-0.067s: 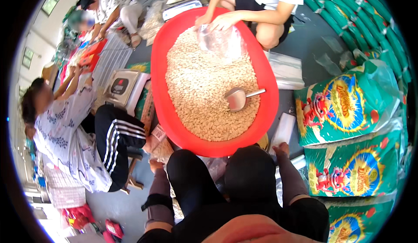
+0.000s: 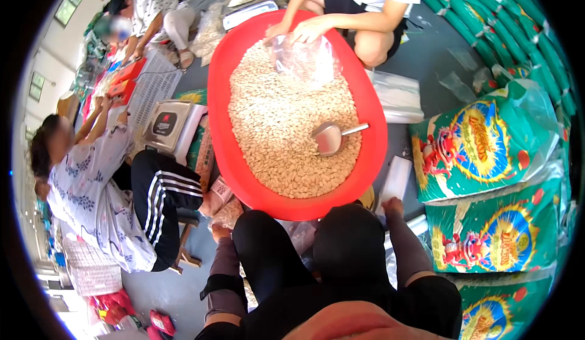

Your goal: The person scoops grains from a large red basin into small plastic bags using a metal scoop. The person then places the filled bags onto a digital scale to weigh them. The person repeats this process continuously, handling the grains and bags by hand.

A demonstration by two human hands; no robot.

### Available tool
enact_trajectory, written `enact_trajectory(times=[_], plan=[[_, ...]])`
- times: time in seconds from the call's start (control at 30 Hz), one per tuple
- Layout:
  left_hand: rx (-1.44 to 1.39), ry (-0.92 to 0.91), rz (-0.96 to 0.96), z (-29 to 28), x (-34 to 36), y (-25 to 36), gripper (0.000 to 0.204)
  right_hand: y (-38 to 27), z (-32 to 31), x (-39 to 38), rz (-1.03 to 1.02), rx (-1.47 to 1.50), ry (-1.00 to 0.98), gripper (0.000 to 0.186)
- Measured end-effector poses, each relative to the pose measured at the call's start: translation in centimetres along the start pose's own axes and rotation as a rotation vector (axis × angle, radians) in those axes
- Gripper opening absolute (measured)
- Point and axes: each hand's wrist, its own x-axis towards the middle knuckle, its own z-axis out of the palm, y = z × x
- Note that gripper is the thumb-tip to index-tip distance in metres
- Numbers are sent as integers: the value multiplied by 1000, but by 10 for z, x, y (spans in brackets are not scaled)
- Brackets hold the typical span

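Before my knees stands a red oval tub [image 2: 220, 151] of pale, flat seeds [image 2: 286, 157]. A metal scoop [image 2: 329, 139] rests in the seeds, its handle toward the right rim. My left hand [image 2: 220, 232] is low beside my left knee, by a clear bag of seeds [image 2: 227, 212]; its fingers are too small and partly hidden to read. My right hand [image 2: 393, 206] is beyond my right knee, at the near end of a stack of clear plastic bags [image 2: 397, 178]. Whether it grips them does not show.
Across the tub a person's hands hold a clear bag [image 2: 304, 59] over the seeds. Another person sits at left near a weighing scale [image 2: 167, 123]. Large green sacks [image 2: 481, 148] line the right side. More flat plastic bags [image 2: 397, 98] lie by the tub.
The whole view has shifted slightly left. The person opposite has moved the clear bag a little. My hands stay in nearly the same places.
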Motion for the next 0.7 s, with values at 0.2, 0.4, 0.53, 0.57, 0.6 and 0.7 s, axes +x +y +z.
enact_trajectory(times=[0.2, 0.4, 0.53, 0.57, 0.6, 0.7], plan=[[-956, -117, -44, -3, 9, -20, 34, -21, -27, 4, -188, -238, -80, 26], [-713, 755, 77, -86, 20, 3, 38, -107, -111, -4, -161, 473, 601, 28], [-1561, 357, 424, -277, -50, 123, 27, -211, -173, -40, -445, 824, 383, 22], [-1528, 169, 542, -303, -68, 145, 30, -241, -180, -56, -618, 814, 355, 20], [-1430, 14, 703, -321, -85, 171, 30, -266, -183, -68, -789, 794, 336, 18], [-1400, -313, 998, -344, -127, 237, 30, -325, -175, -104, -1099, 748, -172, 16]])
